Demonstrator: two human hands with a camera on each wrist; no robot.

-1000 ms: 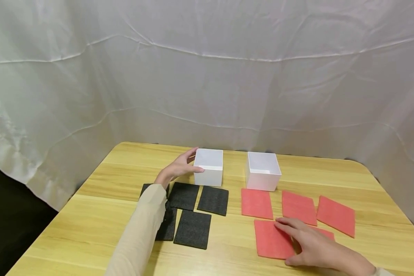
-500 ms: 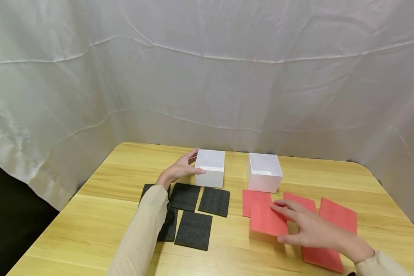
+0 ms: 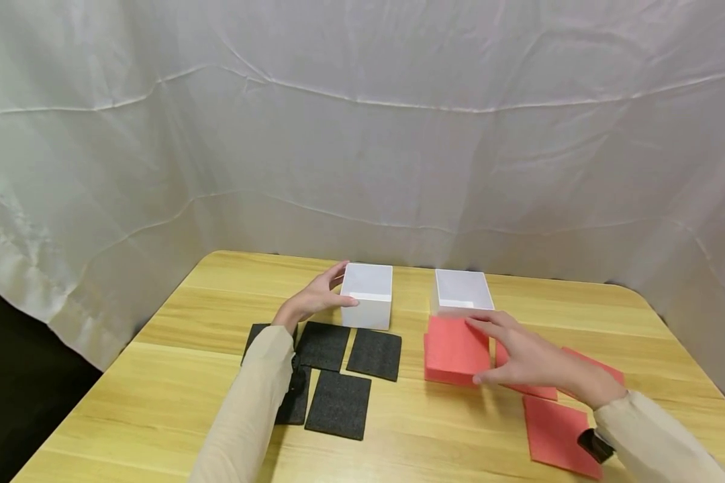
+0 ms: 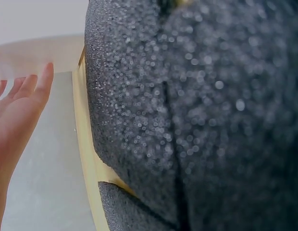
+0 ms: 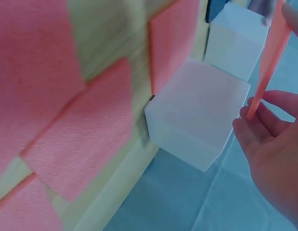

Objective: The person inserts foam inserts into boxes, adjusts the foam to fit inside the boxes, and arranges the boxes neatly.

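Two hands at two white boxes, one lifting a red foam sheet

The right hand pinches a red sheet between thumb and fingers, holding it raised just in front of the right white box near the tabletop's far edge. The right wrist view shows that sheet edge-on and thin, which the head view does not, and the box's outer wall. The left hand, fingers straight and relaxed, rests against the left white box; the left wrist view shows its fingers flat on the wall. Black sheets lie near the front-left, other red sheets front-right. Bare wood runs along the left edge and front edge.
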